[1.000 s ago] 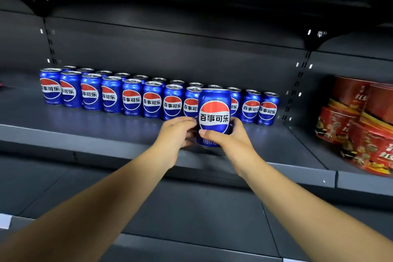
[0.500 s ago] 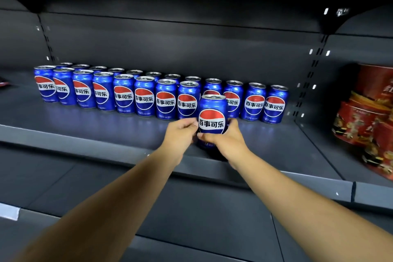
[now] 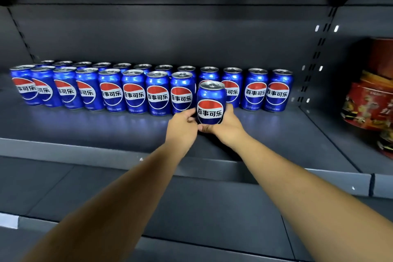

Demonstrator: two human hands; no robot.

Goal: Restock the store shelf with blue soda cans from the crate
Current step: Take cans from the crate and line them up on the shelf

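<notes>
My right hand (image 3: 226, 127) and left hand (image 3: 182, 127) clasped one can (image 3: 210, 102) upright before the double row of cans (image 3: 134, 91); red tins (image 3: 370, 102) stood well right.

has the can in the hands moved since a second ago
Yes: the held can has gone deeper onto the shelf, away from its front edge, toward the front row.

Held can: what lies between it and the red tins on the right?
In the head view, three blue cans stand between the held can and the red tins, the last at; then bare shelf floor and a slotted upright.
</notes>
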